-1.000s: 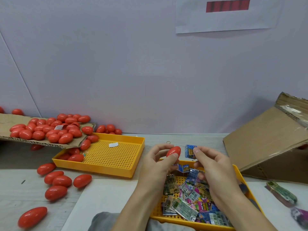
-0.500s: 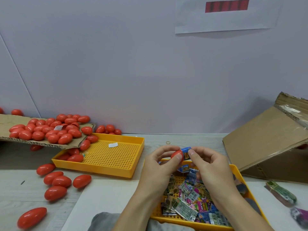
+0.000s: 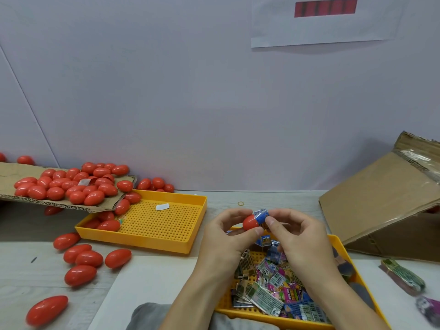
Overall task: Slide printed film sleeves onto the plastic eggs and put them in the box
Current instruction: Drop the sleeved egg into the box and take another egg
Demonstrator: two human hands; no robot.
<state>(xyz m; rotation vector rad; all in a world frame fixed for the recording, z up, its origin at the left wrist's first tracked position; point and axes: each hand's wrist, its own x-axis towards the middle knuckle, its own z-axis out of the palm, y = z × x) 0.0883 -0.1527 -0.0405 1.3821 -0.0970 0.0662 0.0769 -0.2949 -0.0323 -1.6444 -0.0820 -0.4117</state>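
The egg (image 3: pixel 250 222) is half hidden by fingers (image 3: pixel 258 232) and sleeve (image 3: pixel 262 216); the sleeve's print is blurred; the cardboard box (image 3: pixel 381 201) is cut off at right.

A small packing workshop: a pale worktop (image 3: pixel 28 277) against a bare wall carries heaps of red plastic eggs (image 3: pixel 71 184), yellow perforated trays (image 3: pixel 152 241), loose printed sleeves (image 3: pixel 273 289) and a cardboard box (image 3: pixel 381 198).

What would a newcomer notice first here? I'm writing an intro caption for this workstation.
Probably the red eggs heaped on a cardboard sheet at far left, with more scattered on the table below. Next, at centre, the left hand holds a red egg while the right hand works a blue film sleeve onto it, above a yellow tray of colourful sleeves.
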